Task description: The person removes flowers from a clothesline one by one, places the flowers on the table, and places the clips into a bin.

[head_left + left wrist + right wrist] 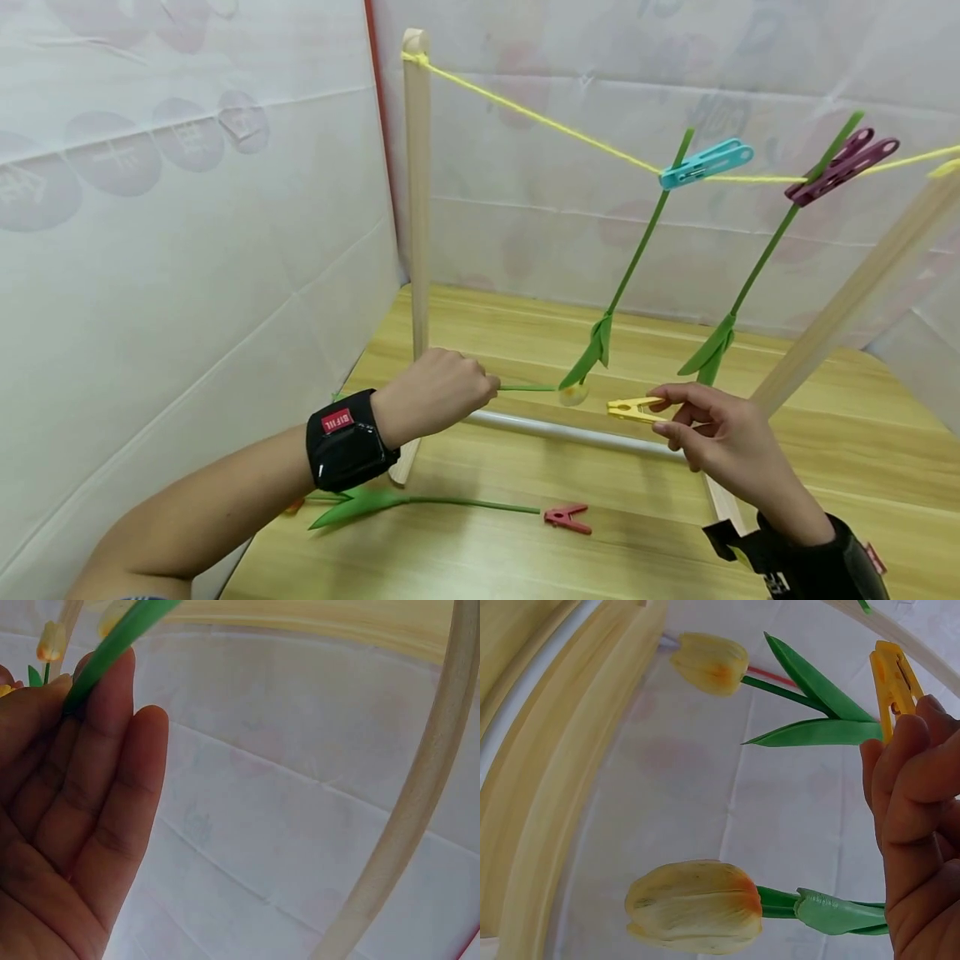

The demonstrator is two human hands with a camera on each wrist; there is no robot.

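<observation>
Your left hand [438, 392] pinches the thin green stem of a fake yellow tulip [527, 387], held level just above the table w/ its bloom toward your right hand [720, 442]. Right fingers grip a yellow plastic clothespin [633, 408], tip close to the bloom, not touching. Behind: wooden rack post [417, 200], yellow string [540, 118] w/ a teal peg [705, 163] & a purple peg [842, 167], each clipping a hanging tulip. On the wooden tabletop [645, 542]: a red peg [567, 518].

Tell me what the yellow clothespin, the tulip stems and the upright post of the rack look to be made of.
Yellow clothespin in the right hand: likely moulded plastic, uniform colour, smooth surface. Green tulip stem held by the left hand: probably artificial rubbery plastic, even green, smooth sheen. Upright pale post: apparently unpainted wood, matt with faint grain.
</observation>
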